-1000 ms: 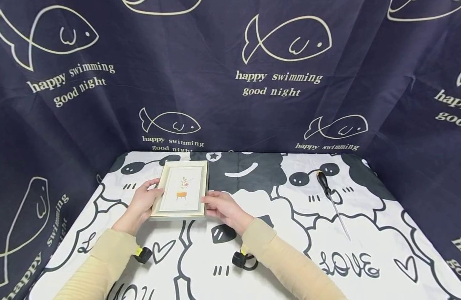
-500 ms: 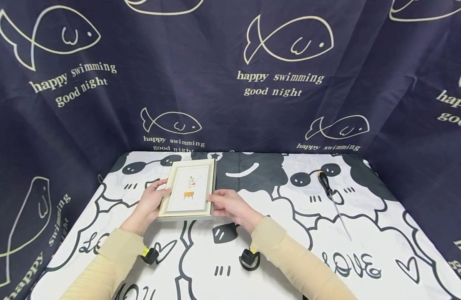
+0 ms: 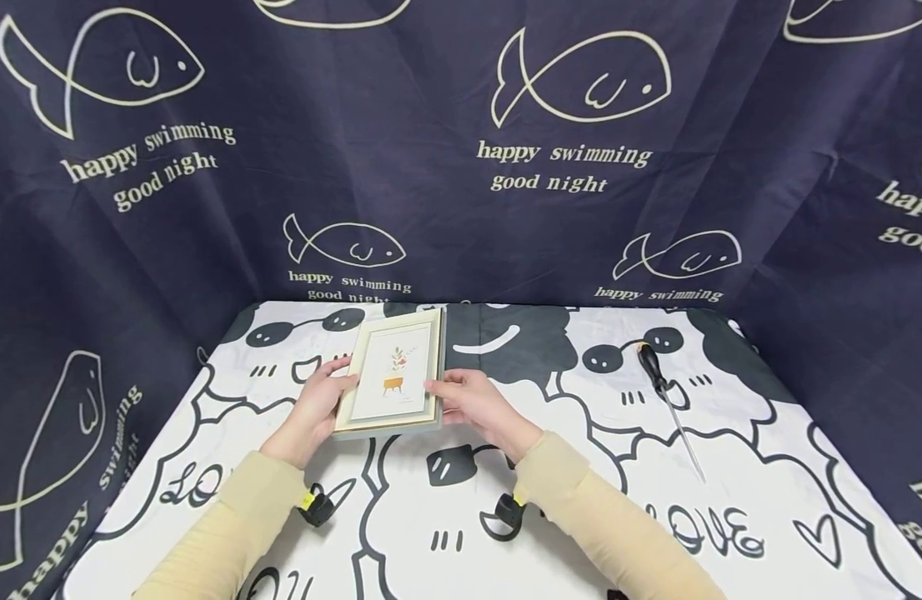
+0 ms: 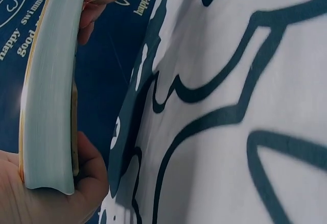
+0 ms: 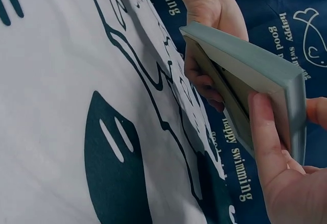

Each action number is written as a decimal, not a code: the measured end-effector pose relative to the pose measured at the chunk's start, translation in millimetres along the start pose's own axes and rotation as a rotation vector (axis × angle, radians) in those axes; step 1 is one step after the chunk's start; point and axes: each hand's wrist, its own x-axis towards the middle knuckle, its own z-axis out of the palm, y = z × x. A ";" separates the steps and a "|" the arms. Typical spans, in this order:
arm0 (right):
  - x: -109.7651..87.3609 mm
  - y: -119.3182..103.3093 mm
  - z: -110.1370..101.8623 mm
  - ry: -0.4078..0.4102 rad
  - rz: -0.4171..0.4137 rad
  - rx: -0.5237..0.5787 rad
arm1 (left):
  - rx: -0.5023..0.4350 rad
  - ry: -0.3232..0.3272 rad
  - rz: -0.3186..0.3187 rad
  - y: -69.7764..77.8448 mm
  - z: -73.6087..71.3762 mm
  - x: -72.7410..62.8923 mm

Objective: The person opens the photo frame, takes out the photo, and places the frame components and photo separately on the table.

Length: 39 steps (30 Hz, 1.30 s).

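Note:
Both hands hold a picture frame [image 3: 393, 371] with a cream border, its front facing up and showing a plant in an orange pot. My left hand [image 3: 320, 408] grips the left side, thumb on the front and fingers curled behind. On the opposite side my right hand [image 3: 482, 404] pinches the edge, thumb on the front face. The left wrist view shows the pale grey-green side of the picture frame [image 4: 53, 91] raised off the cloth. From the right wrist, the brown back of the picture frame [image 5: 225, 83] shows, with right-hand fingers [image 5: 265, 132] pressed against it.
A screwdriver [image 3: 659, 383] with a black and yellow handle lies on the right part of the table. A white cloth [image 3: 566, 517] printed with dark cartoon drawings covers the table. Navy curtains [image 3: 446, 150] with fish drawings stand behind and at both sides.
The picture frame and both hands have moved to the right and slightly up in the view, and the frame has tilted a little clockwise. The screwdriver lies where it was.

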 end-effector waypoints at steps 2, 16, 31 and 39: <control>-2.0 -1.4 -1.5 0.017 -0.011 -0.015 | 0.003 -0.004 0.005 -0.1 3.1 -0.2; -15.3 -13.4 -12.7 0.089 -0.040 -0.076 | 0.003 -0.053 -0.006 -8.3 25.1 2.0; -20.6 -24.0 -27.0 0.171 -0.059 -0.156 | 0.014 -0.111 -0.012 -15.4 51.4 9.7; -22.9 -29.7 -30.5 0.190 -0.073 -0.236 | 0.080 -0.172 -0.034 -19.7 58.2 13.9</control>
